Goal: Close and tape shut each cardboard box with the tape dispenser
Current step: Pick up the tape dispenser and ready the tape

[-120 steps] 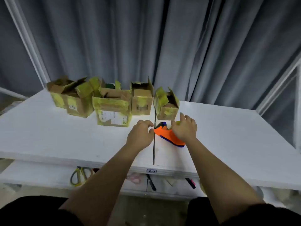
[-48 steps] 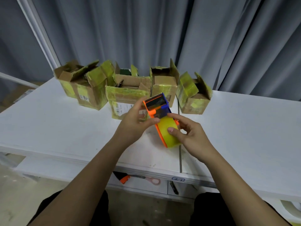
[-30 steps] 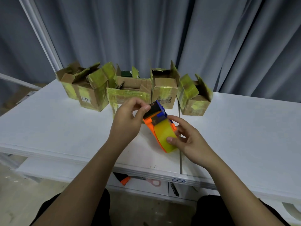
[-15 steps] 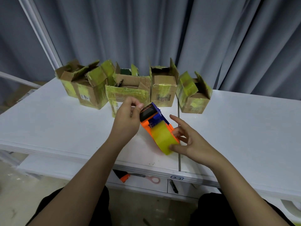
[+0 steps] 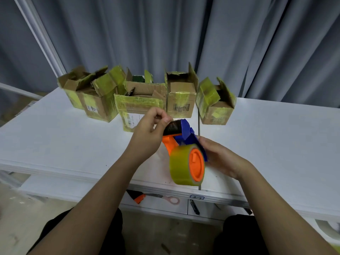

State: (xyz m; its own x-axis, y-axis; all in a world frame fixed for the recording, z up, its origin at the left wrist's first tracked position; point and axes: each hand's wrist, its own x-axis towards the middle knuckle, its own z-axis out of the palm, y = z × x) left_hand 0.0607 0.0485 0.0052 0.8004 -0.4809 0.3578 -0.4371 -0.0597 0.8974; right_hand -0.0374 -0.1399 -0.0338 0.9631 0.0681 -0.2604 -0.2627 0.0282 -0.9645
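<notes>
**Five open boxes, one tape gun, both hands on it**

While the orange and blue plastic tape dispenser (image 5: 185, 150) sits up off the white table (image 5: 276, 137), both hands are busy with it. The left hand (image 5: 149, 133) has its fingertips curled and pinching at the dark roller end up front, and the right hand (image 5: 220, 159) is wrapped around the blue side of the frame, next to the fat yellow-green tape roll (image 5: 181, 166) with its orange hub. So it's gripped from both sides, hanging over the front part of the table near the seam.

Count-wise: five brown cardboard boxes (image 5: 181, 97) patched with old yellow-green tape, lined up along the back of the table, all with flaps still up. One dispenser, one roll.

Writing: the big middle box (image 5: 141, 107) has a white shipping label with a barcode, too blurry to read. The second box from the left (image 5: 100, 105) and the upright one carry small labels too, same story. A little tag on the table's front edge (image 5: 197, 197) reads something like "2-7".

Around it: grey curtains (image 5: 239, 43) behind, and a lower shelf (image 5: 161, 205) with orange-handled scissors (image 5: 156, 198) and a couple of dark pen-like things. The left hand covers part of the big box's label.
</notes>
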